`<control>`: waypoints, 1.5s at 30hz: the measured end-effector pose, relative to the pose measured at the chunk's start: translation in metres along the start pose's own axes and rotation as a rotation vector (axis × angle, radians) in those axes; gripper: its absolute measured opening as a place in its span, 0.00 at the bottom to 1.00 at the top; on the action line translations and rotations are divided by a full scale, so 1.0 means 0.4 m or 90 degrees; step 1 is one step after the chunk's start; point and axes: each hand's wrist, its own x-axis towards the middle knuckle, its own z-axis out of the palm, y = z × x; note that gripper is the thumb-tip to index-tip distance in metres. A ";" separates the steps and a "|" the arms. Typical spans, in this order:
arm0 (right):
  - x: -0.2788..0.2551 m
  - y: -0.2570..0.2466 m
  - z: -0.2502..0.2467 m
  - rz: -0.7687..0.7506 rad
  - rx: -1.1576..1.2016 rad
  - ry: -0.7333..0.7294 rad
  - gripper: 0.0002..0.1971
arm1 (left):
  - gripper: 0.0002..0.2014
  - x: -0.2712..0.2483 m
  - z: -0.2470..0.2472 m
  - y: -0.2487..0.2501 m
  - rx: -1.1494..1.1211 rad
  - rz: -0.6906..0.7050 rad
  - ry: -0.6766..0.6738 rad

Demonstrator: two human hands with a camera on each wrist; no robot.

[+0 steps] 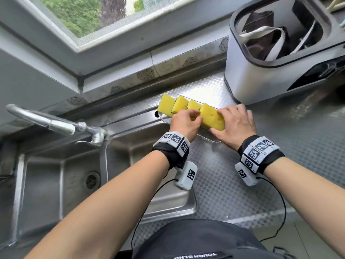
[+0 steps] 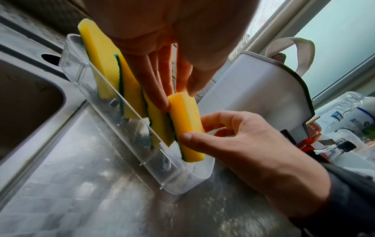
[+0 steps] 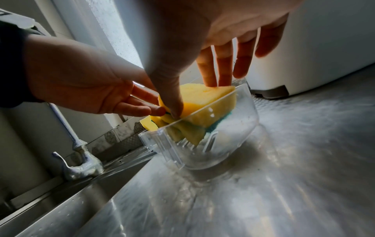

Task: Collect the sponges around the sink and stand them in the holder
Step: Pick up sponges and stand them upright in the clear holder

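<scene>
Stainless steel counter (image 1: 252, 165), embossed dot pattern, running right of a double steel sink (image 1: 149, 165); chrome tap (image 1: 54, 122) mounted at the sink's rear edge. Behind: patterned tile strip, grey sill, window (image 1: 93, 15) giving onto green foliage. On the counter, at the sink's back right corner: one clear plastic holder (image 2: 178, 174), long and narrow, with divider ribs. Contents: four yellow sponges with green scouring backs, three standing on edge in a row (image 1: 179, 104); the fourth sponge (image 1: 212, 117), nearest the person, is partly in the holder's end compartment, tilted. Right hand (image 1: 236, 126) pinches this fourth sponge, thumb on its near edge and fingers curled at its far side. Left hand (image 1: 184, 124) has fingers extended downward, tips touching the fourth sponge's top and the neighbouring sponge; it grips nothing. Both wrists carry black straps with marker-printed white camera units. Right rear of counter: white open-top bin (image 1: 280, 58) holding dark cloth bags with pale handles. Beyond it, in the left wrist view: bottles (image 2: 345, 115), labels illegible.
</scene>
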 end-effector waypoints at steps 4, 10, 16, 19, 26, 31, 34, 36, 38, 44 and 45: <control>0.001 0.002 0.004 0.009 -0.027 -0.003 0.27 | 0.15 -0.006 0.002 -0.002 0.007 0.005 -0.004; 0.011 0.004 0.012 0.027 -0.067 -0.034 0.24 | 0.21 -0.018 0.009 -0.008 0.009 0.001 -0.091; -0.001 -0.011 -0.012 0.066 0.012 -0.034 0.32 | 0.15 -0.012 -0.042 -0.017 -0.112 -0.009 -0.042; -0.006 -0.017 -0.025 0.086 0.060 -0.024 0.34 | 0.10 -0.006 -0.062 -0.030 -0.218 -0.052 -0.011; -0.040 -0.017 -0.027 0.176 0.255 -0.002 0.24 | 0.05 0.003 -0.083 -0.108 -0.318 -0.151 0.078; -0.046 -0.010 -0.022 0.298 0.390 0.003 0.26 | 0.08 0.011 -0.108 -0.158 -0.236 -0.178 0.180; -0.050 -0.011 -0.011 0.385 0.481 -0.003 0.30 | 0.23 0.014 -0.135 -0.168 -0.272 -0.220 0.193; -0.052 -0.004 0.012 0.439 0.574 0.005 0.39 | 0.32 0.019 -0.144 -0.173 -0.273 -0.216 0.159; -0.061 -0.009 0.035 0.461 0.641 -0.009 0.38 | 0.39 0.016 -0.151 -0.171 -0.275 -0.199 0.124; -0.071 -0.009 0.077 0.485 0.690 -0.055 0.31 | 0.37 0.032 -0.167 -0.167 -0.380 -0.170 0.073; -0.061 -0.008 0.075 0.489 0.701 -0.054 0.30 | 0.40 0.039 -0.161 -0.179 -0.393 -0.179 0.063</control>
